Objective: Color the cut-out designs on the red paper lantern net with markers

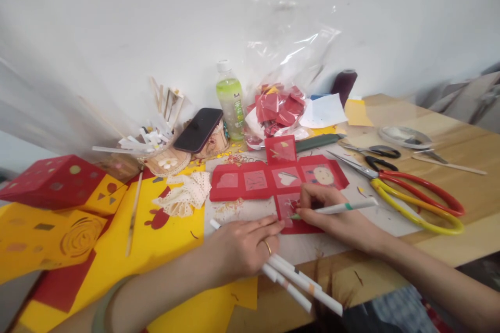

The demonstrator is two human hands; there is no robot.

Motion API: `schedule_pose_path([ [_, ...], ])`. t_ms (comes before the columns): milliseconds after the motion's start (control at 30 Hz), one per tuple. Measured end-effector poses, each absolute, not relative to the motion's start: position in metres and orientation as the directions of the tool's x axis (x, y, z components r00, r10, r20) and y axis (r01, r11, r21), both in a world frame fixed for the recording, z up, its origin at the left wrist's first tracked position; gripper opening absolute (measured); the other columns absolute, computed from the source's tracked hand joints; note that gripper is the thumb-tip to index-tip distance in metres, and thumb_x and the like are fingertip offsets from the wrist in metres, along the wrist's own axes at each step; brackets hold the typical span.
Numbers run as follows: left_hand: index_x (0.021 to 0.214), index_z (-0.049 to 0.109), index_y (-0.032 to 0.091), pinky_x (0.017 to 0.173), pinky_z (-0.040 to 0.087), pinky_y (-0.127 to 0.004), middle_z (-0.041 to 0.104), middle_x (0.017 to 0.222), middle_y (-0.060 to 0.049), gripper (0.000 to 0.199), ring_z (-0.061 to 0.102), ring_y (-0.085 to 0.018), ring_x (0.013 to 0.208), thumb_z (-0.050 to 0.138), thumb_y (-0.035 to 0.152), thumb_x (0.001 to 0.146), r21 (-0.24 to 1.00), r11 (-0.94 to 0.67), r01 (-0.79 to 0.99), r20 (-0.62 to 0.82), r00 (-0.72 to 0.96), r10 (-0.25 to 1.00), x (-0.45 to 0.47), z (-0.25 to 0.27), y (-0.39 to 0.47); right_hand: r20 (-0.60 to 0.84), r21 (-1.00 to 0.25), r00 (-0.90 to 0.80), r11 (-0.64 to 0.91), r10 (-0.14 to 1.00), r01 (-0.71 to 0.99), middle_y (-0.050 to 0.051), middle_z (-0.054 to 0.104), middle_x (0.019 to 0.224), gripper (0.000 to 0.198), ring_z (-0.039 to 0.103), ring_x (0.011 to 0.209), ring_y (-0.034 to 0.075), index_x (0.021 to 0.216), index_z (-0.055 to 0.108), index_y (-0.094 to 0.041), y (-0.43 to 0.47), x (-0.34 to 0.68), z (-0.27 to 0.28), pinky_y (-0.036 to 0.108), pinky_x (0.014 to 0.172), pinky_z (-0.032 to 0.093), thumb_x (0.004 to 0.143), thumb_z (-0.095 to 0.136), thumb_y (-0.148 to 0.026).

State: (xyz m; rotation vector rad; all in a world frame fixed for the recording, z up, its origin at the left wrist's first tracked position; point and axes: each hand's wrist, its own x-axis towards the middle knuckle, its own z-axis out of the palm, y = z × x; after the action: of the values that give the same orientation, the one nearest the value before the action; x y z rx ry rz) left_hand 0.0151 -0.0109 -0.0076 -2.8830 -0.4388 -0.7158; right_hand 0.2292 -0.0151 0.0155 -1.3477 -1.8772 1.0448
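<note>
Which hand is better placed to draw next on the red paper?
Probably the right hand: it holds a marker, tip at the lower panel of the red paper. The left hand is at that panel's edge, white pens beneath.

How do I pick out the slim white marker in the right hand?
On the light wooden table, find the flat red paper cross. At its near end, the right hand holds the slim white marker. Its green band and green tip set it apart from the white pens beneath the left hand.
</note>
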Motion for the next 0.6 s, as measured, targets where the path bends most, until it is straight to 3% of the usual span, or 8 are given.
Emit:
schedule_pose_path([
  [600,0.091,0.061,0.012,0.079,0.053,-0.027,0.061,0.109,-0.005,0.023,0.056,-0.016,0.103,0.039,0.015,0.085,-0.067,-0.948,0.310,0.431,0.866,0.253,0.0121,-0.0121,-0.0104,0.015,-0.865,-0.314,0.170,0.949,0.473,-0.004,0.042,0.056,0.020,0.039,0.054,0.010,0.057,0.036,-0.019,-0.0140,0.2286,0.0160,0.023,0.049,0.031,0.072,0.050,-0.018],
])
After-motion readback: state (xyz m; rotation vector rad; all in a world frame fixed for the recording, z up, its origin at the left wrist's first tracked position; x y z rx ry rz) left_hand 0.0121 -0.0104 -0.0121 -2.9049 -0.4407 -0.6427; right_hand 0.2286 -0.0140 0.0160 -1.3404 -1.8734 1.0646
